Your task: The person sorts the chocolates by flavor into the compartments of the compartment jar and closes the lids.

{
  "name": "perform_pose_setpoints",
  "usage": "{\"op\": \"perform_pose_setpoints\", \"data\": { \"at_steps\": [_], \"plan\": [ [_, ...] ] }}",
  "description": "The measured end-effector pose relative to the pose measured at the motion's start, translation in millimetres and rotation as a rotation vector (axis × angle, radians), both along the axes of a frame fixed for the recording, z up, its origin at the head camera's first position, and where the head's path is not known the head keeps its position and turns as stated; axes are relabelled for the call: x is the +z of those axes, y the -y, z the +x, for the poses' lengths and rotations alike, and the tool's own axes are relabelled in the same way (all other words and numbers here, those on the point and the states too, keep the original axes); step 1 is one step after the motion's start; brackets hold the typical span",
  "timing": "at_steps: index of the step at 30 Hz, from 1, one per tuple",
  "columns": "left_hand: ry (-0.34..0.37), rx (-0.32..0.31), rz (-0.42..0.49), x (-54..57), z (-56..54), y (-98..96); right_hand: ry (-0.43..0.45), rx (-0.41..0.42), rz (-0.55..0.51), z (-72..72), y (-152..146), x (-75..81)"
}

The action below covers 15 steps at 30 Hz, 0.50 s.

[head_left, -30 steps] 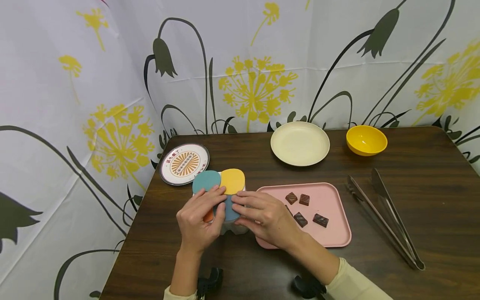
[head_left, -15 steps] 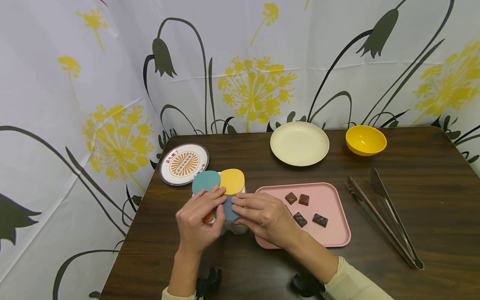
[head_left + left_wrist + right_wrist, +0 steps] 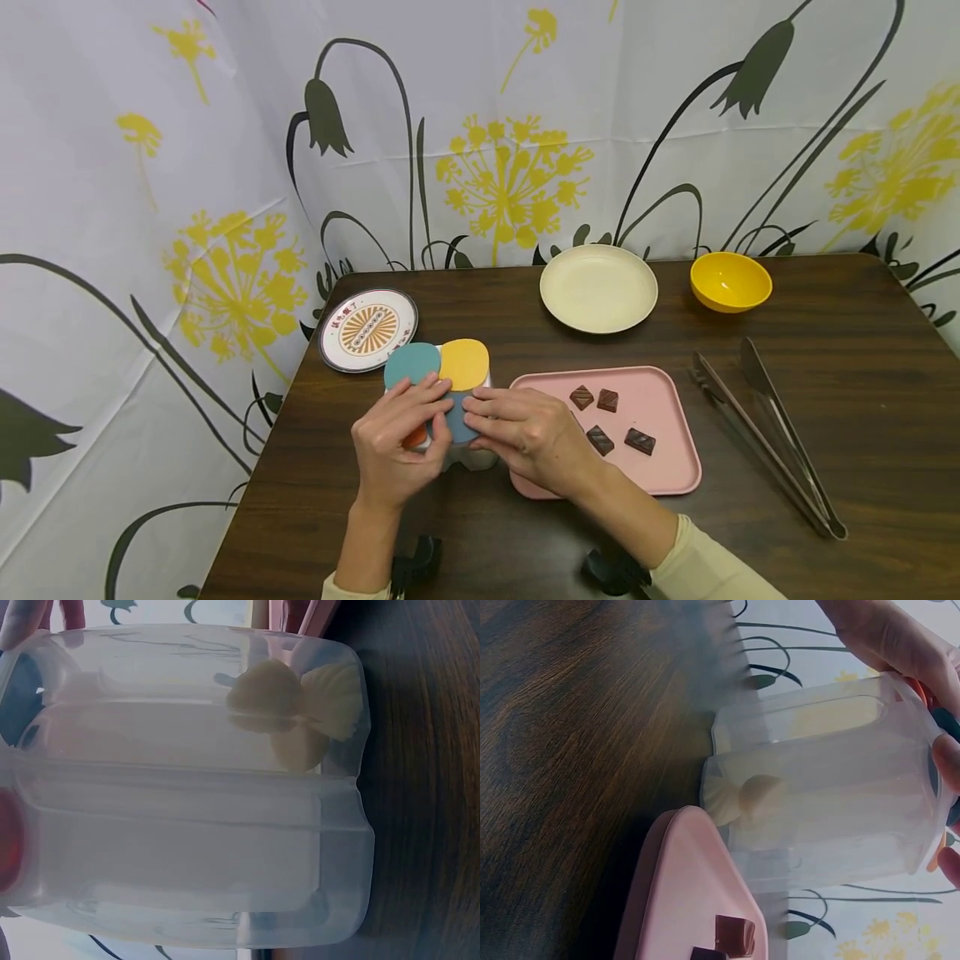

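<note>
A translucent storage container [image 3: 468, 457] with rounded compartments stands upright on the table. Teal [image 3: 412, 364], yellow [image 3: 465, 364] and orange lids cover its other compartments. Both hands are at the blue lid [image 3: 460, 419]. My left hand [image 3: 393, 433] holds its left side, fingers on top and thumb at the near edge; the palm covers part of the orange lid [image 3: 415, 437]. From the right, my right hand [image 3: 540, 433] grips the rim with bent fingers, thumb lower at the side. Through the wall in the left wrist view, pale shell-shaped pieces [image 3: 266, 697] lie at the bottom.
Right of the container lies a pink tray [image 3: 678, 475] with several chocolates [image 3: 641, 441]. Metal tongs [image 3: 795, 467] lie farther right. A patterned plate [image 3: 405, 312], a cream plate [image 3: 598, 287] and a yellow bowl [image 3: 731, 283] stand along the back, before a floral cloth [image 3: 637, 83].
Both hands stay in nearly the same place on the blue lid. The container and the other things have not visibly moved.
</note>
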<state>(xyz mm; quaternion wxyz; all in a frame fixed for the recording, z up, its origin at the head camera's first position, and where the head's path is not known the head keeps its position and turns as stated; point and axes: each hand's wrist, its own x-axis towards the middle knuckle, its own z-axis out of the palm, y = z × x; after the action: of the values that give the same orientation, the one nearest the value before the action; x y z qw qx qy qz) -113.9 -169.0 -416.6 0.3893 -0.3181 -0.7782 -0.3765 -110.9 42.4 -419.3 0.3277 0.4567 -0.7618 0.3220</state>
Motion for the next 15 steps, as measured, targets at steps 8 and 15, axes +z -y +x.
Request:
{"op": "perform_pose_setpoints", "data": {
  "at_steps": [8,15],
  "plan": [
    [-0.004,0.018,-0.009,-0.7,-0.4,-1.0,-0.027,0.004,-0.010,-0.4,0.9,0.0],
    [-0.046,0.011,-0.012,-2.2,-1.1,-0.6,-0.014,-0.014,-0.014,-0.7,0.5,0.9]
  ]
}}
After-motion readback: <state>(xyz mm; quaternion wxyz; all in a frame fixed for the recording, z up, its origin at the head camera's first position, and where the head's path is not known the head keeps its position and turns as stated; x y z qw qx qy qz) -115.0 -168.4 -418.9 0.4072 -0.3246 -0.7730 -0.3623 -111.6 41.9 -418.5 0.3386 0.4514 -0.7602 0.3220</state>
